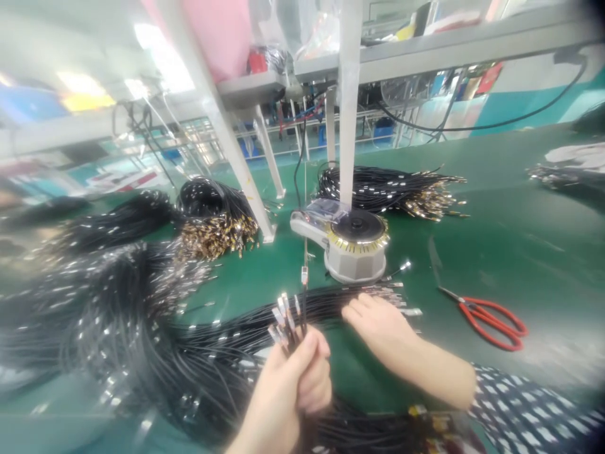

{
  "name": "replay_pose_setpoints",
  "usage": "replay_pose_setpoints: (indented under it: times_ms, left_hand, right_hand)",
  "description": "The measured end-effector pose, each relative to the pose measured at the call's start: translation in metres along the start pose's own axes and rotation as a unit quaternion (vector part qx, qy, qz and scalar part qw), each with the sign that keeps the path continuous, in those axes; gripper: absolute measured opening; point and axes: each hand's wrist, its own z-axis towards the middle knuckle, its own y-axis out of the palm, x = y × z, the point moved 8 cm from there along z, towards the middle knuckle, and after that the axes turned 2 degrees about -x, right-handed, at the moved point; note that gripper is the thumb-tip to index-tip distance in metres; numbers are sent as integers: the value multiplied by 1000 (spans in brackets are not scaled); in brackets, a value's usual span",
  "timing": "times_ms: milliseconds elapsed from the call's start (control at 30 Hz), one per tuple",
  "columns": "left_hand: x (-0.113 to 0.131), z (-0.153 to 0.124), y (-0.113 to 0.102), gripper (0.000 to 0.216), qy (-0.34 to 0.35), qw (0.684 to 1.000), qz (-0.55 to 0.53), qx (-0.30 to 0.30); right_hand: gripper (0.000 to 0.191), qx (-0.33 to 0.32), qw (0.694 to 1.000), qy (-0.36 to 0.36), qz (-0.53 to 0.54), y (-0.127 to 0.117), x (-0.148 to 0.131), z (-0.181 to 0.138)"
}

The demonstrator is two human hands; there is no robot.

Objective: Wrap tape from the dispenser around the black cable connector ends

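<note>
My left hand (302, 378) is closed in a fist around several black cables (293, 328), whose silver metal connectors stick up above the thumb. One connector (304, 275) stands higher than the others. To the right, my right hand (380, 325) reaches onto a long bundle of black cables (265, 315), its fingers curled over the strands close to their connector ends. What lies under those fingertips is partly hidden. Just behind the bundle stands a round label dispenser (357, 258) with a black top and yellow marks. Red-handled scissors (491, 321) lie right of my right hand.
Heaps of black cables (132, 328) cover the left of the green table (534, 252). More coiled bundles (373, 189) lie behind the dispenser. White metal posts (347, 101) rise from the table to a shelf (425, 60). More cables (373, 435) lie at the near edge.
</note>
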Motion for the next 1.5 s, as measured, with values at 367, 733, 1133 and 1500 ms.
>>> replay_pose_setpoints:
  times_ms: [367, 733, 1133, 1500]
  left_hand:
    - [10, 10, -16, 29, 35, 985, 89, 140]
    - [-12, 11, 1, 25, -19, 996, -43, 78]
    - [-21, 8, 11, 31, -19, 1000, 12, 21]
    - [-17, 7, 13, 33, -4, 999, 26, 27]
  right_hand:
    - [20, 123, 935, -332, 8, -58, -69, -17]
    - [25, 91, 927, -347, 110, -53, -87, -43]
    - [51, 135, 844, 76, 514, -74, 7, -2]
    - [21, 198, 853, 156, 457, -75, 6, -2]
